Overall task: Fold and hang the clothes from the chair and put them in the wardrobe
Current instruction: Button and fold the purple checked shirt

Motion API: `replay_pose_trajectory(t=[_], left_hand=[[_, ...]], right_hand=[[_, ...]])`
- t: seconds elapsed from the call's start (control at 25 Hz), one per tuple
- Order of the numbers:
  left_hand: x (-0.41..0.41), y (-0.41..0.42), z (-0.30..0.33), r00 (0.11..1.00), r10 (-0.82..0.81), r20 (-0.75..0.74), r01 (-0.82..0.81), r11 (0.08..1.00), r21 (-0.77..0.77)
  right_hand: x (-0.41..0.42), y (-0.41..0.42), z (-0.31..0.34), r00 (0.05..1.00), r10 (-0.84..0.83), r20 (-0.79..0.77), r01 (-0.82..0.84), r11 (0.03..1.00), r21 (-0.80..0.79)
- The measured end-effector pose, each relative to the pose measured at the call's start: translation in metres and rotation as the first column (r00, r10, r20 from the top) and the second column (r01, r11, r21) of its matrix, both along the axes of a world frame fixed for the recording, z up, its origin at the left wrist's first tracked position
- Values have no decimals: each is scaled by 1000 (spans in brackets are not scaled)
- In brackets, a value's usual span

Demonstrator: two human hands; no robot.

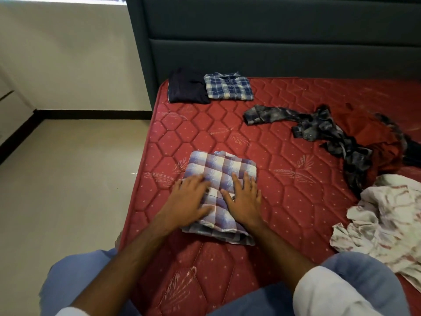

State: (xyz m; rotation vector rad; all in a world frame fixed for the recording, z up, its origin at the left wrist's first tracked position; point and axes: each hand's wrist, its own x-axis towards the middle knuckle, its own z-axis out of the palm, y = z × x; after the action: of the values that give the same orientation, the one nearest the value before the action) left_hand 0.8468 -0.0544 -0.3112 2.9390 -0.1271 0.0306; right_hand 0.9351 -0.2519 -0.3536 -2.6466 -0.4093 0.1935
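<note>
Red quilted mattress (284, 156) fills most of the view, bare of sheets, with a dark grey-green padded headboard (273, 42) at the far side and pale floor tiles (68, 179) to the left.

Folded purple-and-white checked shirt (219, 172) lies flat near the left edge of the mattress, close to the person. Left hand (189, 201) rests palm-down on the shirt's left part, fingers (196, 181) straight and slightly spread, gripping nothing. Right hand (243, 197) rests palm-down on the shirt's right part, fingers likewise straight and spread, flat against the cloth. The two hands lie just beside each other, not touching.

At the far left corner of the mattress, two folded garments sit side by side and touching: a dark navy garment (186, 90) on the left and a blue checked shirt (229, 87) on its right.

On the right side, unfolded clothes lie in a loose heap: a grey mottled garment (319, 128) stretched out toward the middle, a rust-red garment (369, 133) partly under it, and a crumpled white garment with reddish marks (387, 213) nearest the person.

The person's knees in light blue trousers (355, 281) rest on the near edge of the mattress.
</note>
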Motion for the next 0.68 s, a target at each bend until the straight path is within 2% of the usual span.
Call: replay_pose_trajectory(t=[0.04,0.08,0.16,0.2,0.28,0.36,0.44,0.48,0.56,0.68], left_hand=[[-1,-2,-13,996,-47,-79,56,991,119],[-4,-1,-28,994,-70,-89,86,979,183],[-14,5,-49,994,-89,-60,99,975,198],[-18,6,-54,994,-93,-55,101,977,188],[-21,6,-60,995,-94,-41,100,979,178],[-20,4,-60,995,-72,-69,83,981,174],[-17,-2,-58,995,-22,-99,39,984,171],[-14,-7,-55,992,14,-126,7,987,163],[-6,-20,-46,982,87,-169,-64,989,135],[-7,-40,-28,969,227,-99,-228,974,-4]], right_hand=[[1,-2,3,998,-55,-24,57,995,78],[2,-6,6,988,-142,-64,150,977,153],[6,-18,10,936,-305,-173,338,917,211],[8,-25,9,912,-326,-249,385,890,245],[6,-36,13,887,-221,-406,401,803,440],[5,-40,23,841,-14,-540,433,616,658],[3,-38,41,772,185,-608,495,424,758],[4,-34,50,751,243,-613,501,395,770],[9,-26,63,769,286,-572,433,425,795],[29,-21,85,859,268,-437,229,563,794]])
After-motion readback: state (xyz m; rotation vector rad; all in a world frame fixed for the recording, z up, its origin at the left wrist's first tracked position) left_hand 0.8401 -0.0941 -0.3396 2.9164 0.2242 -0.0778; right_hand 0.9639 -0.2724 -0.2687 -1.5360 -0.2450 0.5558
